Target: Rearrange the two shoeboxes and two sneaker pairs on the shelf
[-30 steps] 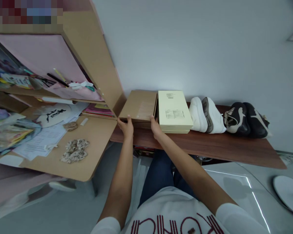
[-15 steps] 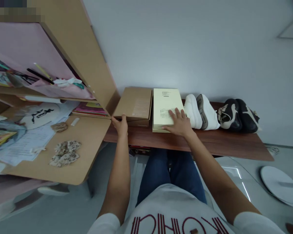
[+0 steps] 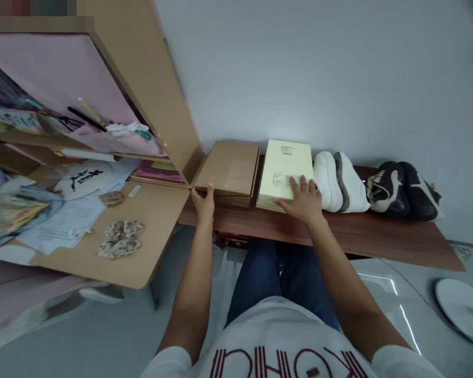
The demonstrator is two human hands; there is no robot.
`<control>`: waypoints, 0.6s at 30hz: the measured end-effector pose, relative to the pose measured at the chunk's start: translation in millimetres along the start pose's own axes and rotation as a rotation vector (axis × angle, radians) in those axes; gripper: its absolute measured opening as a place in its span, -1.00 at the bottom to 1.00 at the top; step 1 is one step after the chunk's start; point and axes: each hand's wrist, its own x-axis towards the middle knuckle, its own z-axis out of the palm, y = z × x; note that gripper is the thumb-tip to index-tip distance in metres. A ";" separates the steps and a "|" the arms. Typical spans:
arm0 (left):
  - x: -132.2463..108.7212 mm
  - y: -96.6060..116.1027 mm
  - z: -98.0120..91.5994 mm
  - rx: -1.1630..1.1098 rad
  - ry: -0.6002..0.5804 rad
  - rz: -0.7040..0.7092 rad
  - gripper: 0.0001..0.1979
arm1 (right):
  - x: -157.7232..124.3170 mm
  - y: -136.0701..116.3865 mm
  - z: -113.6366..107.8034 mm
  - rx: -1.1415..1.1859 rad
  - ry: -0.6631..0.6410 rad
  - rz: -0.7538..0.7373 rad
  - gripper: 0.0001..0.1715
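Observation:
A brown cardboard box (image 3: 236, 163) and a pale yellow box (image 3: 287, 157) lie side by side on the dark wooden board, a narrow gap between them. My left hand (image 3: 204, 205) grips the front left corner of the brown box, thumb against its front; its other fingers are partly hidden. Spread fingers of my right hand (image 3: 304, 202) rest on the front right part of the yellow box's lid, the thumb near its front edge. Right beside that box stand white shoes (image 3: 341, 184), tipped on their sides, and farther right a pair of black shoes (image 3: 404, 189).
The wooden board (image 3: 378, 236) runs along the wall. To the left, a desk (image 3: 157, 210) with an upright side panel carries papers (image 3: 69, 220), a white cap (image 3: 84, 181) and scrunchies (image 3: 120, 239). A round white object (image 3: 463, 310) is on the floor at right.
My view has shifted, so everything appears farther right. The gap between the boxes has widened slightly, with the yellow box and my right hand farther from the brown box. My left hand stays at its corner.

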 end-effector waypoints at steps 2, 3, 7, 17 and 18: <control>-4.2 -0.8 -2.9 -0.002 -0.008 -0.005 -0.36 | 0.4 -1.6 -3.6 0.008 -0.006 0.006 0.24; -5.7 -1.2 -4.6 -0.009 -0.018 -0.009 -0.37 | -1.1 -4.8 -5.6 0.023 0.004 0.008 0.25; -4.3 -1.3 -13.8 -0.029 -0.027 -0.048 -0.39 | -16.5 -38.2 -8.4 0.269 0.083 -0.115 0.09; 20.1 -5.0 -34.3 -0.020 -0.065 -0.049 -0.37 | -53.1 -119.3 33.3 0.914 -0.096 -0.098 0.07; 20.1 -7.6 -34.0 -0.017 -0.072 -0.052 -0.36 | -53.3 -121.8 37.8 0.924 -0.118 -0.040 0.11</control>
